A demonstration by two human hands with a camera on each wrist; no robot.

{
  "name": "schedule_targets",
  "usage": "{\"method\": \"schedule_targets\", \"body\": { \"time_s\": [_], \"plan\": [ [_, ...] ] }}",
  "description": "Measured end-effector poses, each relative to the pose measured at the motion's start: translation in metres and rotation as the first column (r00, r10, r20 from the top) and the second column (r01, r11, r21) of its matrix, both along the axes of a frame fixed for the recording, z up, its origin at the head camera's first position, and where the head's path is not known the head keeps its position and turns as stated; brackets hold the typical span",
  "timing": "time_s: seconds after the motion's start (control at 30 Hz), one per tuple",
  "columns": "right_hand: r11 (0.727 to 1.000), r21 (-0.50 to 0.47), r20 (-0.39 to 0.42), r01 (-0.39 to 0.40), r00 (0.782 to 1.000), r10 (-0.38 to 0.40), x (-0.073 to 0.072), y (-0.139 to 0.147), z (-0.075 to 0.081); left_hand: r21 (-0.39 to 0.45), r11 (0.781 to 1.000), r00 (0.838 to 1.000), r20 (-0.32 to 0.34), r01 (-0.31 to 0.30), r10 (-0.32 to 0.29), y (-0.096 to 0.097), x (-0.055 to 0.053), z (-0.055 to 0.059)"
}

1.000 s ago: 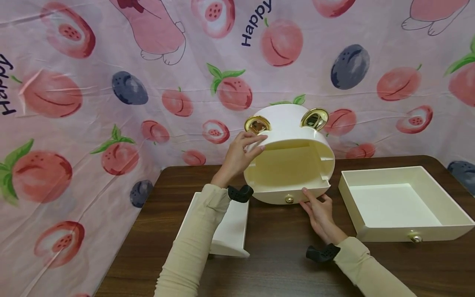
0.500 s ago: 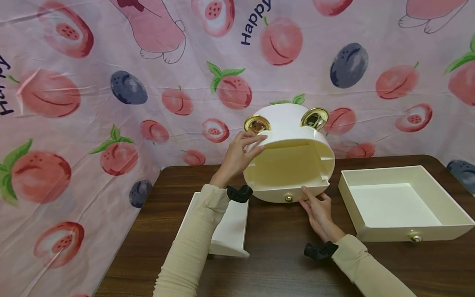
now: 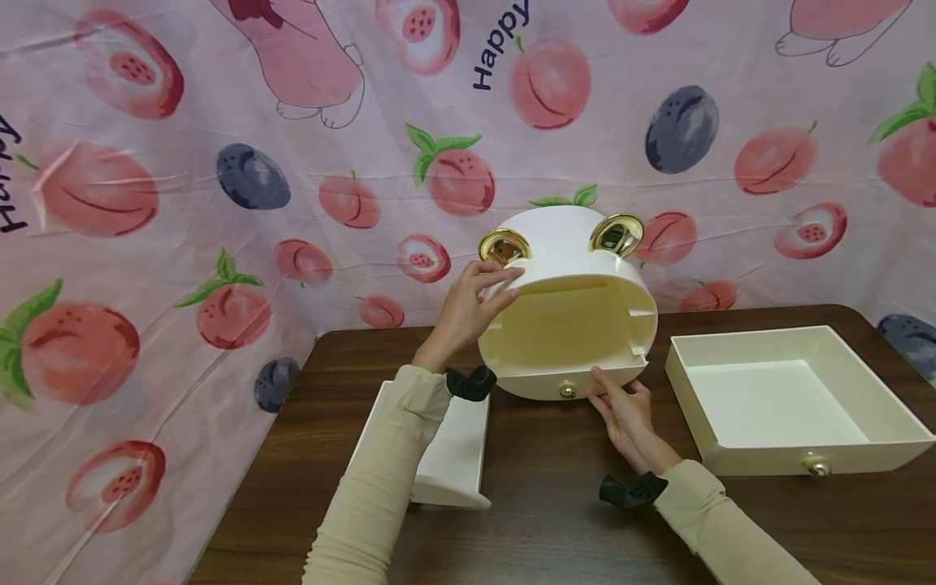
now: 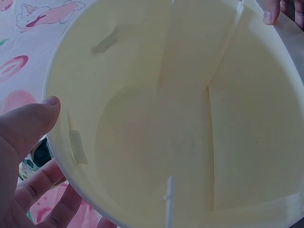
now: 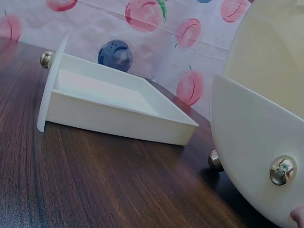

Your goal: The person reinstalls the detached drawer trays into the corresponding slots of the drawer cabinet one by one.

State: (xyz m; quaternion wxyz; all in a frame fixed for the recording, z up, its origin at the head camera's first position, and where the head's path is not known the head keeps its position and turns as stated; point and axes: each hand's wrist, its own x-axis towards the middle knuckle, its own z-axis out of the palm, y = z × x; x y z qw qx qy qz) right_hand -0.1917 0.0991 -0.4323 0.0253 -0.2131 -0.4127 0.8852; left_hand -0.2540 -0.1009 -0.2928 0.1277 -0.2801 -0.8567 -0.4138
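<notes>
A white rounded cabinet (image 3: 559, 236) with two gold frog-like eyes stands at the back of the table, its cream hollow facing me. My left hand (image 3: 468, 307) holds its upper left rim. In the left wrist view the thumb (image 4: 40, 116) lies at the rim and the other fingers reach around the outside. Across the cabinet's bottom runs a curved drawer front (image 3: 530, 387) with a gold knob (image 3: 568, 390). My right hand (image 3: 627, 418) grips its lower right edge, thumb on the front and fingers underneath. In the right wrist view, only a fingertip of that hand shows.
To the right lies a removed white drawer (image 3: 768, 461) with a gold knob (image 3: 817, 468). Another white drawer (image 3: 455, 439) lies at left, partly hidden under my left forearm. The dark wooden table (image 3: 556, 504) meets a fruit-print cloth (image 3: 409, 106) behind and at left.
</notes>
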Motion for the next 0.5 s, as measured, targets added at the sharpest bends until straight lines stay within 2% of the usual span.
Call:
{"method": "schedule_targets", "body": {
  "time_s": [0.13,0.23,0.37,0.5],
  "plan": [
    [0.999,-0.020,-0.014,0.035,0.999,-0.036,-0.003,0.002,-0.008,-0.010,1.000,1.000,0.001,-0.008,0.008,0.002,-0.001,0.000],
    [1.000,-0.006,-0.010,0.019,1.000,-0.019,-0.009,0.008,-0.020,-0.016,1.000,1.000,0.008,-0.011,0.011,0.003,-0.001,0.000],
    [0.992,0.114,0.005,-0.053,0.999,0.053,-0.021,0.019,-0.040,-0.009,1.000,1.000,0.013,-0.012,0.012,0.004,-0.002,0.000],
    [0.967,0.247,-0.017,-0.054,0.998,0.060,-0.032,0.028,-0.058,0.003,1.000,1.000,0.012,-0.014,0.014,0.004,-0.003,0.000]
  ]
}}
